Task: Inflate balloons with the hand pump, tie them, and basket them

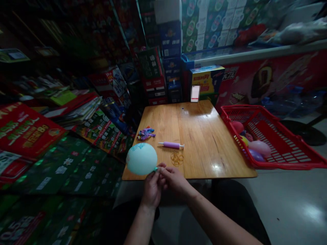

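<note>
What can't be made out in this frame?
Head view: neck of pale blue balloon, hidden by left hand and right hand; tied or not, unclear.
Head view: balloons in red basket, partly behind its wall; count unclear.
Head view: white patch, blurred out.
Head view: upper-left shelves, too dark.

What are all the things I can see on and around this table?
table: one, light brown wood, centre
blown-up balloon: one, pale blue, over the table's near left corner
pump: one, purple, lying on the table
rubber bands: small heap, yellowish, just nearer than the pump
flat balloons: small bunch, purple and blue, table's left side
basket: one, red, right of the table
basket balloons: several, pink, purple, yellow, inside the basket
boxes: many, mixed colours, stacked behind and left
left hand: one, pinching the blown-up balloon's neck
right hand: one, fingers on the same neck
</note>
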Action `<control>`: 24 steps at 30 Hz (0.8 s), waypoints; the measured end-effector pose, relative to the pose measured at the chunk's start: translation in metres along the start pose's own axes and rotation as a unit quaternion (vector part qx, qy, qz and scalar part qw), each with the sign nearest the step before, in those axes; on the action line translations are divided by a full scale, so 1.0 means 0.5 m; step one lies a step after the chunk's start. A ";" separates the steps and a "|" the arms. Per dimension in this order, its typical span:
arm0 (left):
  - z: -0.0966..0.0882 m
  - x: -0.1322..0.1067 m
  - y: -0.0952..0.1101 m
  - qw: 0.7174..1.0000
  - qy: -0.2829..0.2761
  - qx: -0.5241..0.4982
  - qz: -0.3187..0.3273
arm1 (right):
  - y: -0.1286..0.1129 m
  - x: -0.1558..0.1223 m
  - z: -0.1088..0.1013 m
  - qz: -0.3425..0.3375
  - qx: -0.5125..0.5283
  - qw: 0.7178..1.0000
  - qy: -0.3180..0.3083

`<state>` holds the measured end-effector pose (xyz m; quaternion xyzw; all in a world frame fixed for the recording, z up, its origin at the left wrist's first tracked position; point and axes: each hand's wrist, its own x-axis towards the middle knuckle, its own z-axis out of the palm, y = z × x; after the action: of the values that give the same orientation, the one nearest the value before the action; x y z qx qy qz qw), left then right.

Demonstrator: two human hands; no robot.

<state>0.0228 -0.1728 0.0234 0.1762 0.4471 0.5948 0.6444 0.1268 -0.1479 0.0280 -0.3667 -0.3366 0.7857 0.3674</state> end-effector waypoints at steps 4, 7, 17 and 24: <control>-0.013 -0.120 -0.028 1.000 0.024 0.010 0.011 | 0.029 -0.098 0.051 0.026 0.007 1.000 0.012; -0.023 -0.182 -0.035 0.999 0.033 -0.001 0.036 | 0.043 -0.157 0.073 0.024 -0.011 1.000 0.009; -0.037 -0.349 -0.024 0.999 0.000 -0.032 0.030 | 0.056 -0.296 0.112 -0.013 -0.049 0.997 -0.055; -0.037 -0.405 -0.032 0.997 -0.028 -0.065 0.030 | 0.068 -0.344 0.117 0.004 -0.018 0.997 -0.077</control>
<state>0.0398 -0.3693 0.0757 0.1635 0.3839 0.6365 0.6487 0.1468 -0.3221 0.0873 -0.3129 -0.3768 0.8068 0.3304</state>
